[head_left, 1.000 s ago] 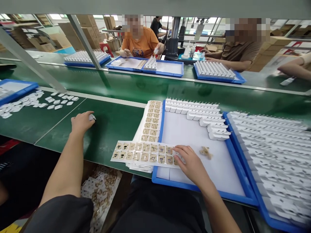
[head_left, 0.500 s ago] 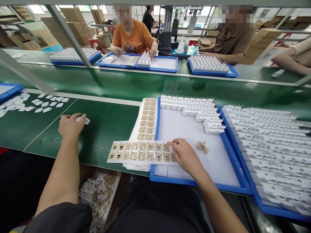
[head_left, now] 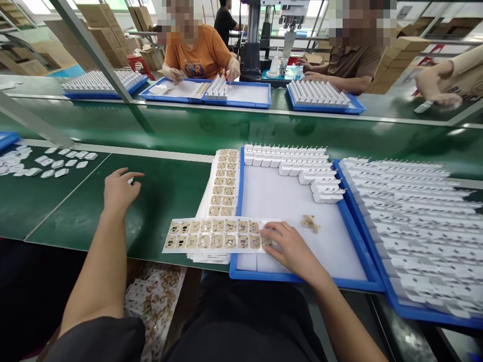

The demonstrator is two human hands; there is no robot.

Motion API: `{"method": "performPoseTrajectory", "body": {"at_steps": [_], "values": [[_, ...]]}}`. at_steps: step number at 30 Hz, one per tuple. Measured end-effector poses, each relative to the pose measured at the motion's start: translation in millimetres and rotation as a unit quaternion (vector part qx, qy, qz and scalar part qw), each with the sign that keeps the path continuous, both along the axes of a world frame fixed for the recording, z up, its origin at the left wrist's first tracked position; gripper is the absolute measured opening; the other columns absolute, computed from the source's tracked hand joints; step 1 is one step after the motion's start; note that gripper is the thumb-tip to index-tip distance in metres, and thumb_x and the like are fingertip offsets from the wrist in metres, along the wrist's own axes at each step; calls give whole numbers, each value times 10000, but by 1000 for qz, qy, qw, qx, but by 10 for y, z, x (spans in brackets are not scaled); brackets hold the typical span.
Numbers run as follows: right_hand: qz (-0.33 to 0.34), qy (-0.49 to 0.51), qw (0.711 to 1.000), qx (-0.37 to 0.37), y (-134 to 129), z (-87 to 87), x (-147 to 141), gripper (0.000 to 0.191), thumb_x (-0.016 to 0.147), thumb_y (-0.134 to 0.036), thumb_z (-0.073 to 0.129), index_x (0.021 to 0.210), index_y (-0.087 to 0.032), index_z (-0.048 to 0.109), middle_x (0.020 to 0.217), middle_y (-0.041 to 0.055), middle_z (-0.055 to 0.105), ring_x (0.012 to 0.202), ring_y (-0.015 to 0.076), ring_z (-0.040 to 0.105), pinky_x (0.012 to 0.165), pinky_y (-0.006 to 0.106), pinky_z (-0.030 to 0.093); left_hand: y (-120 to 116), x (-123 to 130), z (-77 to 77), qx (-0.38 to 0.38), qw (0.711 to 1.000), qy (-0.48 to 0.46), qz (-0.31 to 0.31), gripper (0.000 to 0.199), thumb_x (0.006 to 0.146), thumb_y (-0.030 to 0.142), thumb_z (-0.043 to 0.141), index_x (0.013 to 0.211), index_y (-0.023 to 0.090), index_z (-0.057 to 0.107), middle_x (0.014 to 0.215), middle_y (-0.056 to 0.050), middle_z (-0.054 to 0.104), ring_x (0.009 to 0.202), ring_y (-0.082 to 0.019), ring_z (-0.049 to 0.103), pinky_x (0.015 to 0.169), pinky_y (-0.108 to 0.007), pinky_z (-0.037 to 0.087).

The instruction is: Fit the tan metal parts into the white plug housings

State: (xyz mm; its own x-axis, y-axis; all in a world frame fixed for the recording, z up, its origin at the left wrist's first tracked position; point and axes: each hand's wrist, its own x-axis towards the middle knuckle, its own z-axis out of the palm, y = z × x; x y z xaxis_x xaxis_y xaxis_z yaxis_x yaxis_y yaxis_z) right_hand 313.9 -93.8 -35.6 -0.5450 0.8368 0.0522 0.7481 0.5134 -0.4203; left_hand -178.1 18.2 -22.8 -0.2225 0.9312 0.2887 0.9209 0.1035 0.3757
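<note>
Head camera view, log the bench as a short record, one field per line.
Left hand: over the green bench, small white piece at its fingers, grip unclear
Right hand: fingers on the sticker sheet, right end
Sheet position: across stacked sheets and the blue tray's left rim
Tray contents: white parts in rows, tan scrap
</note>
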Motion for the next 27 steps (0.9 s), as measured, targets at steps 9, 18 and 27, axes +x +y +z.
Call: {"method": "performPoseTrajectory", "body": {"at_steps": [9,18,27], "values": [[2,-28,1000,12,1,43,-41,223,912,-206,687,1133,-228,676,1117,86,690,1033,267,623,844,408,508,-589,2229,57,-82,857,46,-507,296,988,341,548,1230,270,703,1336,-43,689,1299,-282,575,1123,-450,424],[38,-55,992,111,62,-72,-113,163,956,-100,575,906,-216,677,915,70,708,835,223,629,724,338,468,-717,2581,-161,-85,811,148,-559,302,953,288,640,1252,250,654,1359,-36,677,1265,-274,580,1161,-472,315],[-114,307,945,12,-211,94,370,99,983,-263,565,931,-223,639,936,65,729,910,216,698,802,340,567,-689,2637,-60,-74,809,143,-566,191,928,294,666,1105,239,713,1241,-54,713,1206,-287,594,1091,-458,367]]}}
